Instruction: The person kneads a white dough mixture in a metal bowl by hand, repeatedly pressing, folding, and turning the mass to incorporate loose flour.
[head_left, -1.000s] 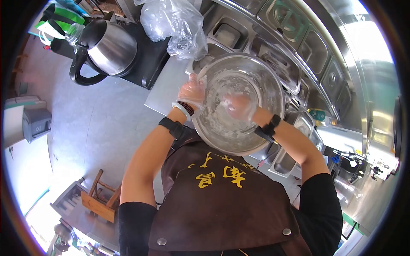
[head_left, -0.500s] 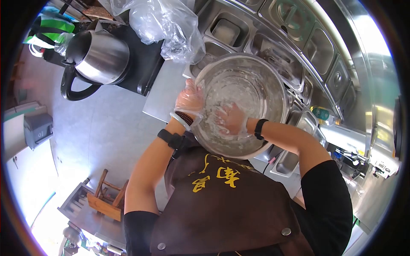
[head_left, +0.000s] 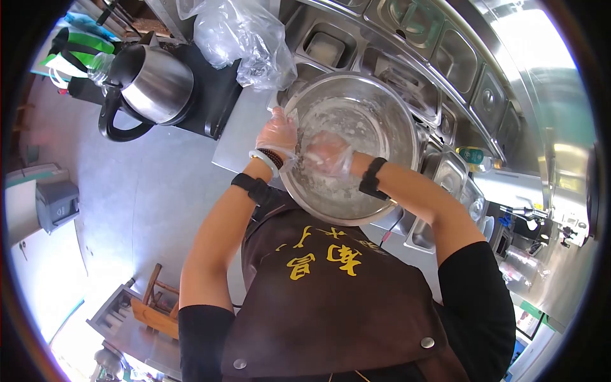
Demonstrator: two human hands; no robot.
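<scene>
A large stainless steel mixing bowl (head_left: 394, 121) stands in front of me, smeared inside with a wet whitish mixture (head_left: 344, 124). My left hand (head_left: 278, 132), in a clear plastic glove, is closed on the bowl's left rim. Inside the bowl, my gloved right hand (head_left: 328, 154) is low against the left side, back of the hand upward. Its fingers look curled in and slightly blurred; whatever they hold is hidden beneath the hand.
Metal food pans (head_left: 328, 48) line the counter behind and right of the bowl. A clear plastic bag (head_left: 245, 44) lies at the back left. A steel kettle (head_left: 159, 86) stands on a black surface left. A bottle (head_left: 472, 156) lies at right.
My right hand has gone from spread fingers near the bowl's middle to a curled shape nearer its left wall. My left hand stays at the rim. The view has shifted slightly.
</scene>
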